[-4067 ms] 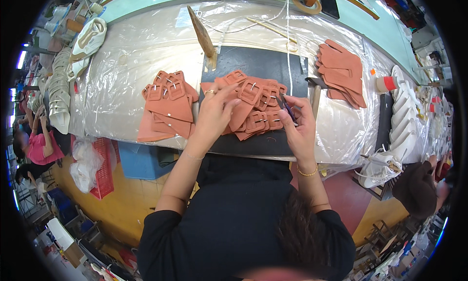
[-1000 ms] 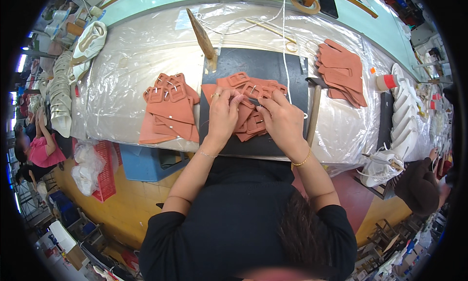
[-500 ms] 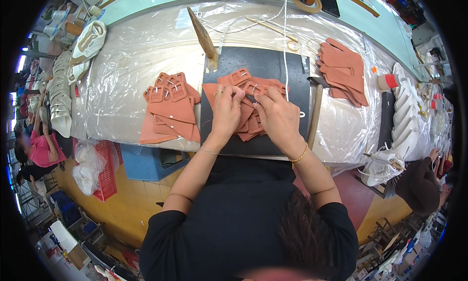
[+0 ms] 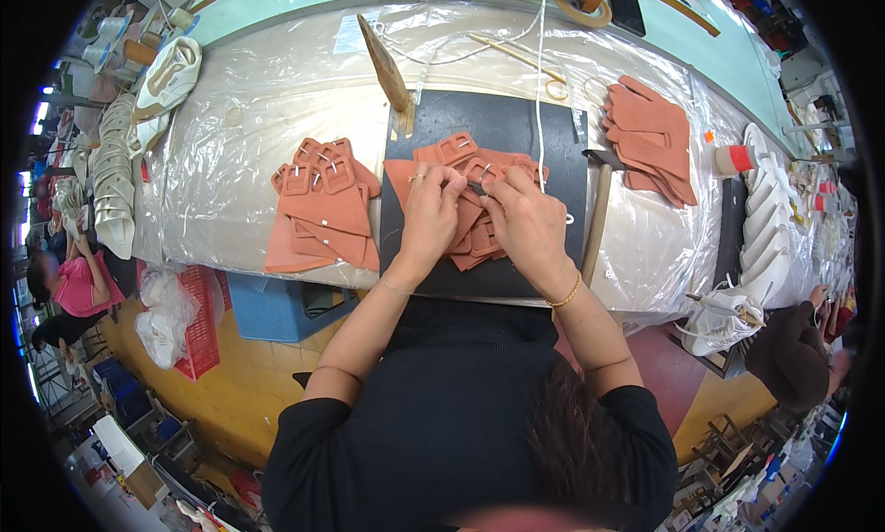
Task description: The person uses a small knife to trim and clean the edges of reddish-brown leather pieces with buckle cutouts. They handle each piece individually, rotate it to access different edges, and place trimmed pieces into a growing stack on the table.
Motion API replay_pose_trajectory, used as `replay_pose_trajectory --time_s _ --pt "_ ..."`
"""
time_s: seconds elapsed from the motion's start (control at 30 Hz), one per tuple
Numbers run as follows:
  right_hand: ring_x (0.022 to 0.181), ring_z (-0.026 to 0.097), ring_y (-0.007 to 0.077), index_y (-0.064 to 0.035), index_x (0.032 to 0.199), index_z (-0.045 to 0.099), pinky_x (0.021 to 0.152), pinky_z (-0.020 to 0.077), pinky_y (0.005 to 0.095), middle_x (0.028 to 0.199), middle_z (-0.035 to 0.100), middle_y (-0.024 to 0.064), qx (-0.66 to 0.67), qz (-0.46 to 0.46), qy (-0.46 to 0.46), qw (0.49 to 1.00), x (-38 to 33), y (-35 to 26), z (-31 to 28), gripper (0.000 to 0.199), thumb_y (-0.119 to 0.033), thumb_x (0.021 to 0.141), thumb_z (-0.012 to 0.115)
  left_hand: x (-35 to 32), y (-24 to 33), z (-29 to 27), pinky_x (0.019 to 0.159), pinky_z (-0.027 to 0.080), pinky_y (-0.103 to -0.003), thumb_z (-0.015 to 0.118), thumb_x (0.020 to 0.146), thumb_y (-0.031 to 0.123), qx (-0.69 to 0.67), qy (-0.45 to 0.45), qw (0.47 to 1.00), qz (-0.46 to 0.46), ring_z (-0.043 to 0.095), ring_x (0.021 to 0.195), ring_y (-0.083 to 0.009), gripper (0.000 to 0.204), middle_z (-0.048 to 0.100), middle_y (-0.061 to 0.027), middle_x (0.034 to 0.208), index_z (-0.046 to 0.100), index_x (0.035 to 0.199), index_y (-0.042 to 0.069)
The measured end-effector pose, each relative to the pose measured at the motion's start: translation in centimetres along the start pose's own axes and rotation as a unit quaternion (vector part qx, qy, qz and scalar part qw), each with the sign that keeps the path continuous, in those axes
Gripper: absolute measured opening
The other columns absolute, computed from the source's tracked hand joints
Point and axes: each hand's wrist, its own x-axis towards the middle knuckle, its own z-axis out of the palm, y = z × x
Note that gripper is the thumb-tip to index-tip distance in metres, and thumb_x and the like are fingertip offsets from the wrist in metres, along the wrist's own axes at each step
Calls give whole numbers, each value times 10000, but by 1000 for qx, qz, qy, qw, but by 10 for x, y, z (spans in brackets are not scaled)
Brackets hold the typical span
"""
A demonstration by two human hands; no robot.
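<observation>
My left hand and my right hand meet over a black work mat, fingertips pinched close together. Between them is a reddish-brown leather piece with a covered square buckle, its metal prong showing; the fingers hide its lower part. A small dark spot shows between the fingertips, too small to make out. More such buckled pieces lie heaped under and around my hands. To the left, a stack of buckled leather pieces rests on the plastic-covered table.
Slotted leather pieces lie at the right beside a hammer. A wooden peg rises behind the mat, and a white cord hangs over it. White shoe parts line the right side; a blue stool stands below the table.
Both hands stay almost in place with fingertips together over the same buckled piece. The whole view has shifted very slightly.
</observation>
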Motion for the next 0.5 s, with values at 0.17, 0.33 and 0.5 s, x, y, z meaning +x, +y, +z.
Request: replay_pose_trajectory --time_s 0.17,0.33,0.5 --pt "672 619 246 -72 930 708 610 498 350 848 588 49 57 38 -11 998 3 3 -14 181 -156 772 734 33 -15 -27 644 451 -360 583 940 272 -58 10 989 -136 539 648 -228 320 569 -117 816 623 843 -31" --pt "680 613 227 -88 964 724 630 489 345 832 583 49 68 60 0 996 18 3 -24 210 -177 774 740 89 -28 -25 606 472 -323 658 882 292 74 -87 989 -91 574 594 -207 332 591 -93 695 670 817 -33" --pt "701 622 255 -86 923 729 631 479 380 809 562 67 44 67 -33 996 37 0 -14 173 -190 785 721 103 -37 -3 488 462 -276 689 866 229 80 -198 964 -156 545 482 -125 276 582 -41 582 649 786 -32"
